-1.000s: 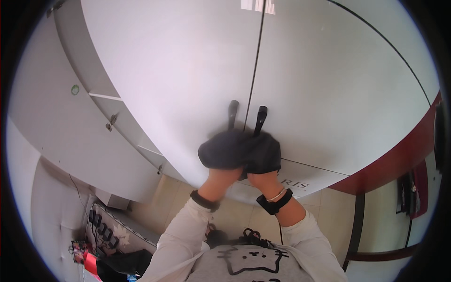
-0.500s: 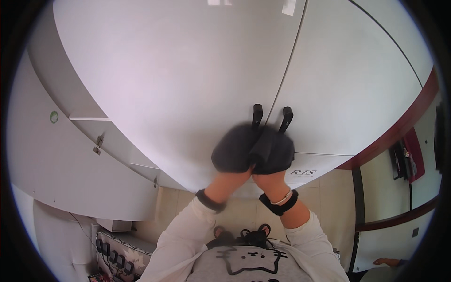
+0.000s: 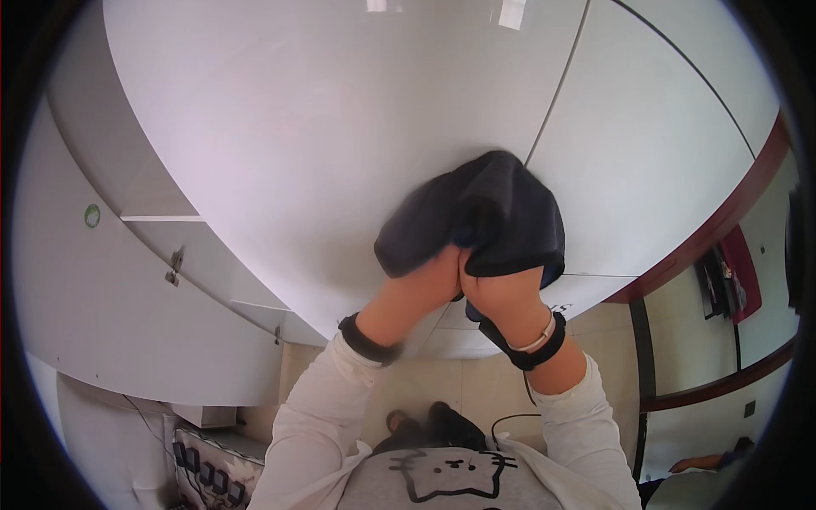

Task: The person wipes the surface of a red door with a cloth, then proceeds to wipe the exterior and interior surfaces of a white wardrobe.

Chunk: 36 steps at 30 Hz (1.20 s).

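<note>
A dark grey-blue cloth is bunched and draped over both my hands, against the glossy white double doors. My left hand comes up under its left part and my right hand under its right part, the wrists close together. The cloth moves with my hands and is held by them, though folds hide all the fingers. It covers the place by the door seam where two black handles stood, so these are hidden. Dark bands circle both wrists.
On the left, a grey cabinet door stands open beside shelves. Several black adapters with cords lie at lower left. A dark red frame edges the right side. Another person's arm shows at lower right. Pale floor tiles lie below.
My hands and the cloth have moved up over the two black handles, which were visible before. The cloth has spread wider and higher across the door seam.
</note>
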Each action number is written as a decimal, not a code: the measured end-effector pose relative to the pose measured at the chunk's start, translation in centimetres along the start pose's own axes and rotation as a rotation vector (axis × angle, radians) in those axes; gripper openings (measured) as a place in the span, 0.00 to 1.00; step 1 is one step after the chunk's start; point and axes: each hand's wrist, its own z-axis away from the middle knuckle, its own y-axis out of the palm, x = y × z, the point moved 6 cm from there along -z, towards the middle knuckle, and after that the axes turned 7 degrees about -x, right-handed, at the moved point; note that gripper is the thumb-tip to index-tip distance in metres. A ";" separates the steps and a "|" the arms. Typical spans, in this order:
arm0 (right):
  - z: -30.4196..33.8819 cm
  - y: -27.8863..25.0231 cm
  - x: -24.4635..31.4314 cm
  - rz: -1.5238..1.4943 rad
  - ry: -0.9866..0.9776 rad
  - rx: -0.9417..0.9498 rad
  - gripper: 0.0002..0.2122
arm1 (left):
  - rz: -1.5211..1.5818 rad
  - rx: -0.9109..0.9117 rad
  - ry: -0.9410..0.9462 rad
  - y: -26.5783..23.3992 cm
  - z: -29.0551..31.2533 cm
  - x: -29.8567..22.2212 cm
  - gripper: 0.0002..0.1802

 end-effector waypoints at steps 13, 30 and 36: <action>-1.6 -0.7 0.8 -0.076 -0.049 0.007 0.16 | -0.206 0.036 -0.159 -1.3 0.3 0.2 0.25; 0.2 -2.8 -4.7 -0.224 0.228 0.087 0.14 | -0.110 0.029 -0.030 -0.3 -5.8 -4.8 0.19; 5.7 -2.5 -5.7 -0.167 0.215 0.044 0.21 | -0.034 0.116 0.078 2.0 -2.5 -4.8 0.16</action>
